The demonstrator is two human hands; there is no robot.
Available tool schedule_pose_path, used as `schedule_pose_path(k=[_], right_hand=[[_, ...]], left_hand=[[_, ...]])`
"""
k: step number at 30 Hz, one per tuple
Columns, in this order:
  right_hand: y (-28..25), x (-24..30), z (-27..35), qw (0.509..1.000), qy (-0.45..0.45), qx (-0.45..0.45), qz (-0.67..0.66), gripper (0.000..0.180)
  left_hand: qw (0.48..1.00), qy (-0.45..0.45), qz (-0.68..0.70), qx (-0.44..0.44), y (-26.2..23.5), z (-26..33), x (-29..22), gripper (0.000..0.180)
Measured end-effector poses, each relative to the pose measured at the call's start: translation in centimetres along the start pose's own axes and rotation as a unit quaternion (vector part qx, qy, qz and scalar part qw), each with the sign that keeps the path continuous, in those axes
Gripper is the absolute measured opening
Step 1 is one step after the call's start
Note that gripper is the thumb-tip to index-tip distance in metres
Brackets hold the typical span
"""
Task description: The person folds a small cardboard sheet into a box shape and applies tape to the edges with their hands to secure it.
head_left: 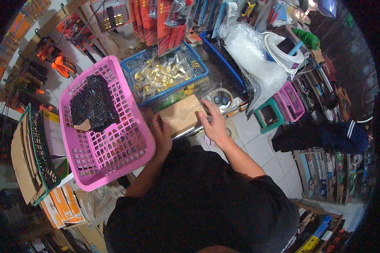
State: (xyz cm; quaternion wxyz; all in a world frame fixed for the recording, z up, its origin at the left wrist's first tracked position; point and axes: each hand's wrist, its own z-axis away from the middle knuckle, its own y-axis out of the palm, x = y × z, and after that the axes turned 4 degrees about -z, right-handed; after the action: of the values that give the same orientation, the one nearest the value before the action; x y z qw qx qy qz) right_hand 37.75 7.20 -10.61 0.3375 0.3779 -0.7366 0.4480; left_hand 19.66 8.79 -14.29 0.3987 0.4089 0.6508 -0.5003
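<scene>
A small brown cardboard box (182, 113) with faint dark print on top lies level in front of me, between my hands. My left hand (161, 134) grips its left end, with part of the hand in the shadow of the pink basket's rim. At the right end, my right hand (214, 125) has its thumb and fingers on the box's edge and corner. Just beyond the box stands a blue basket (141, 101) filled with gold-coloured metal pieces in clear bags (162, 76). Scissors with dark handles (221, 99) and a roll of tape (227, 91) lie right of it.
A large pink basket (145, 145) holding a black plastic bag (93, 103) tilts close on my left. Bubble wrap (251, 52) spills from another blue basket (223, 61). Packaged tools (147, 21) hang at the back. Green (278, 110) and pink baskets (292, 101) stand at the right, near the tiled floor (268, 154).
</scene>
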Motion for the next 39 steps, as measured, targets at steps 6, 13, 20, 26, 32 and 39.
schedule_pose_path(k=[6, 13, 20, 26, 32, 39], right_hand=[[-0.3, 0.0, 0.2, 0.999, 0.001, 0.031, -0.010, 0.042], [-0.1, -0.2, 0.5, 0.997, -0.023, 0.049, 0.054, 0.042], [0.1, 0.1, 0.0, 0.999, 0.008, 0.044, 0.019, 0.038], [-0.3, 0.6, -0.3, 1.000, 0.010, 0.004, 0.000, 0.035], [-0.4, -0.1, -0.5, 0.998, 0.043, 0.030, -0.018, 0.038], [-0.5, -0.7, -0.1, 0.998, 0.022, 0.058, -0.004, 0.039]], left_hand=[[1.000, 0.026, -0.002, -0.017, 0.5, 0.0, 1.5, 0.040], [0.999, -0.001, 0.015, 0.040, 0.6, -0.1, 2.5, 0.047], [0.999, 0.028, 0.041, -0.011, 1.1, -0.2, 2.3, 0.044], [0.998, 0.047, 0.029, -0.018, 1.0, -0.4, 1.9, 0.041], [0.998, 0.055, 0.014, -0.024, 0.6, -0.3, 1.6, 0.039], [0.997, 0.069, 0.002, -0.025, 0.6, -0.3, 1.2, 0.039]])
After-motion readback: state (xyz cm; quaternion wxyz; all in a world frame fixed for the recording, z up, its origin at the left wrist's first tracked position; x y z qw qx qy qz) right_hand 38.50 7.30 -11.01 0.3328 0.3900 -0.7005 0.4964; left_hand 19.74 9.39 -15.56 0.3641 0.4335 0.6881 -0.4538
